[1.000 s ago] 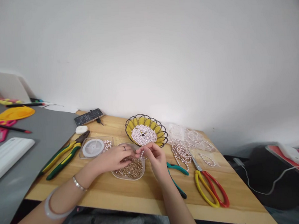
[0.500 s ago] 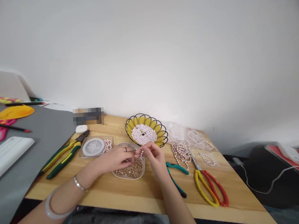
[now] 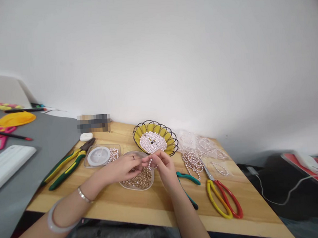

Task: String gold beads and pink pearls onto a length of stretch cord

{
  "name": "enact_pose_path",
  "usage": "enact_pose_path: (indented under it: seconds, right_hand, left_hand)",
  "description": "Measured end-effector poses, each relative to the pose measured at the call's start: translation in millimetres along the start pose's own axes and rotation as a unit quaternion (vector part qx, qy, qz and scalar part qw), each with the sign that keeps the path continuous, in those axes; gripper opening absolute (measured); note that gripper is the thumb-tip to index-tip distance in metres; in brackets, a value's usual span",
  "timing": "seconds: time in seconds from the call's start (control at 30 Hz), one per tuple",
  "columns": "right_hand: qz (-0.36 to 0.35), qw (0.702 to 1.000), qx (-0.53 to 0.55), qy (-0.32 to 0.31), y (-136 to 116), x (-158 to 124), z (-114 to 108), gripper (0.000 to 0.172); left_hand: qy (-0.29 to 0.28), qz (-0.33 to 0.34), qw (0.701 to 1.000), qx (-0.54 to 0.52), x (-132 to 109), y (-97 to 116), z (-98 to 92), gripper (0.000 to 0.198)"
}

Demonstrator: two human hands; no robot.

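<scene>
A short string of pale pink beads (image 3: 151,165) hangs in a small curve between my two hands. My right hand (image 3: 165,167) pinches it between thumb and fingertips. My left hand (image 3: 127,168), with a dark ring on one finger, is closed on the string's other side, its fingertips meeting those of my right. Directly below is a clear plastic tub (image 3: 137,189) of small gold beads (image 3: 142,179), partly covered by my left hand. Behind my hands stands a black wire basket (image 3: 175,141) with a yellow lining, holding loose pale pink beads (image 3: 153,142).
Left of my hands are a clear box with a white spool (image 3: 98,156) and green-yellow pliers (image 3: 70,165). At right lie teal-handled pliers (image 3: 189,178), scissors (image 3: 224,197) with yellow and red handles, coiled bead strands (image 3: 192,162) and clear bags (image 3: 187,140). A grey table (image 3: 54,129) adjoins at left.
The bead string shows more clearly as a curve below my fingertips. My hands have shifted only slightly and stay together over the tub.
</scene>
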State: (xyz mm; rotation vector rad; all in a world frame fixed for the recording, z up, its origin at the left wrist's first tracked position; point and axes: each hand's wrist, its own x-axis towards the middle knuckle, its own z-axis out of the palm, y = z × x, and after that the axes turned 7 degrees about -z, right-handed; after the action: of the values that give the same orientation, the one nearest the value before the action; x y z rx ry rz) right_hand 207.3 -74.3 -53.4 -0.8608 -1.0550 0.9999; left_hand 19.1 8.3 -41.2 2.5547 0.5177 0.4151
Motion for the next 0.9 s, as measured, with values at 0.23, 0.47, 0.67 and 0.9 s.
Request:
enact_pose_path:
  seconds: [0.23, 0.47, 0.67, 0.9]
  right_hand:
    - [0.000, 1.000, 0.009, 0.009, 2.1, -0.6, -0.9, 0.029]
    - [-0.005, 1.000, -0.011, 0.024, 0.9, -0.9, -1.7, 0.030]
    - [-0.012, 0.999, -0.021, 0.027, 2.9, -1.0, -3.4, 0.029]
    - [-0.022, 0.999, -0.022, 0.025, 0.3, -2.2, -2.8, 0.027]
  left_hand:
    - [-0.006, -0.018, 1.000, 0.013, 0.5, -3.9, -1.2, 0.012]
    - [0.018, -0.019, 1.000, -0.008, 0.1, -9.7, -1.9, 0.020]
    - [0.022, -0.043, 0.999, 0.020, -2.6, -19.0, -9.8, 0.011]
    - [-0.034, -0.034, 0.998, 0.030, -3.3, -21.5, -14.5, 0.004]
